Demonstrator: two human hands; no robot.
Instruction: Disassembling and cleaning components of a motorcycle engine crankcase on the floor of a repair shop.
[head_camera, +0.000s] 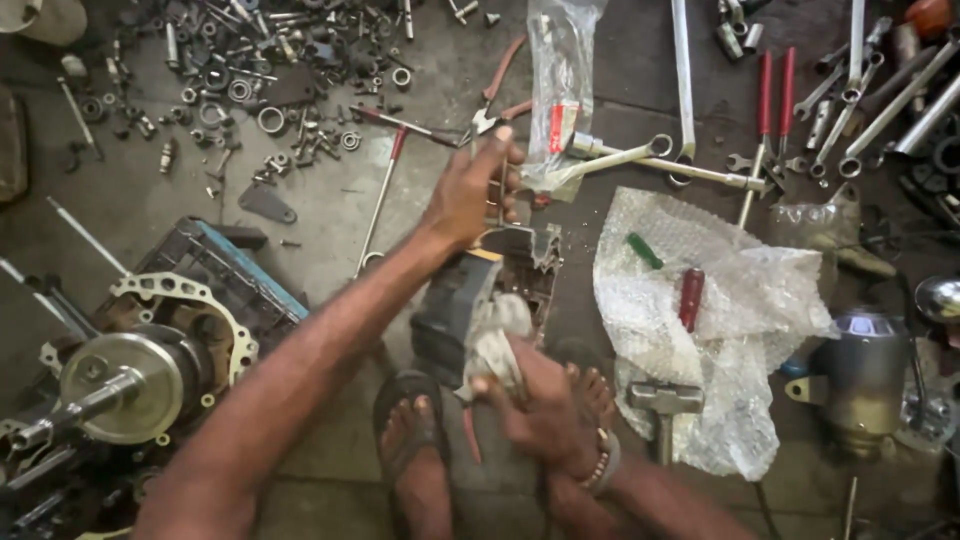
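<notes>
My left hand (468, 195) reaches forward over a dark engine part (460, 300) that stands on the floor between my sandalled feet (415, 440). Its fingers are closed around a thin metal tool (502, 205) that points down into the top of the part. My right hand (545, 410), with a bead bracelet at the wrist, presses a dirty white rag (497, 340) against the near side of the part. Red-handled pliers (497, 95) lie on the floor just beyond my left hand.
Bubble wrap (740, 300) at the right carries a green-handled and a red-handled screwdriver, with a hammer (663, 400) at its near edge. Wrenches (850, 90) lie top right, loose nuts and washers (260, 90) top left. An engine crankcase (150, 370) sits left, a metal cylinder (860, 370) right.
</notes>
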